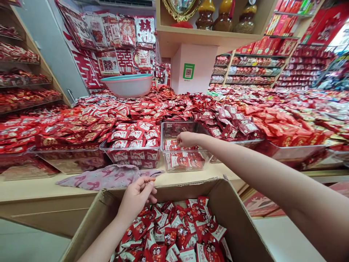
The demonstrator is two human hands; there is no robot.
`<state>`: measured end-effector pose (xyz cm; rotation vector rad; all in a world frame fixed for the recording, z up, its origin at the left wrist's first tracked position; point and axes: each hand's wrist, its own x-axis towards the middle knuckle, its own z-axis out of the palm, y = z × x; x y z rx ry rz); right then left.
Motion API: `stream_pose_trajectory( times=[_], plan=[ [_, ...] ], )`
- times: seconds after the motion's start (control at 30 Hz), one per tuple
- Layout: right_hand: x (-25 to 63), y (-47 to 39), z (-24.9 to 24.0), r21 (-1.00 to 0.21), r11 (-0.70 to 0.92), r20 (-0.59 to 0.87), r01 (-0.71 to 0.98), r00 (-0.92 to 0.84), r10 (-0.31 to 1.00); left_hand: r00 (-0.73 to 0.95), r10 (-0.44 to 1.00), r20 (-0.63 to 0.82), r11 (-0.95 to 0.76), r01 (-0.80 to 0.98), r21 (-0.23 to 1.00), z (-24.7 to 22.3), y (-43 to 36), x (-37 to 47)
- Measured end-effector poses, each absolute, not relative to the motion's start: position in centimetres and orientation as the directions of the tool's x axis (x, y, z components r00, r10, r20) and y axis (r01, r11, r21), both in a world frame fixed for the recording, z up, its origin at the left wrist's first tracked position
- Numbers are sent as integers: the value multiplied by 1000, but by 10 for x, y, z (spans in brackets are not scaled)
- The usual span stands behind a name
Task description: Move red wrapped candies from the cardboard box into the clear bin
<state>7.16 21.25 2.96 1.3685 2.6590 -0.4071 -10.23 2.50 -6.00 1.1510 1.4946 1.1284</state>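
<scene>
The head view shows the right hand [187, 139] reaching inside a clear bin [171, 129], its fingers curled down over a low layer of packets. Its fingertips are hidden, so I cannot tell whether that grip has hold of one. The left hand [139, 193] hangs over the near-left part of an open cardboard box [240, 218], palm inward with bent fingers; whether its grip holds anything cannot be told either.

The box stands right against the front of the tabletop [32, 189], just below the bin, which probably keeps both within easy reach. The bins sit side by side along the edge, likely so their contents are easy to see and get at. A crumpled lilac cloth [103, 176] lies in front of the fuller bin [109, 148] beside this one.

The small sealed packets [171, 234] in the box are glossy red and white, with cartoon figures and pale lettering, tumbled at all angles. Those in the clear bin [185, 160] look alike but lie flatter, in neater rows against the front wall, well below the rim.
</scene>
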Motion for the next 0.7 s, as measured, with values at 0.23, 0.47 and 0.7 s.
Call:
stream_pose_trajectory(
  times=[0.23,0.47,0.7],
  plan=[
    [57,202,28,22,622,-341,783,-579,741,-140,983,-116,137,159,978,-59,24,-103],
    [55,204,31,99,625,-426,775,-534,730,-155,982,-106,129,146,981,-68,25,-107],
    [56,207,30,30,513,-365,858,-468,805,-155,982,-104,128,155,980,-70,26,-108]
  ],
)
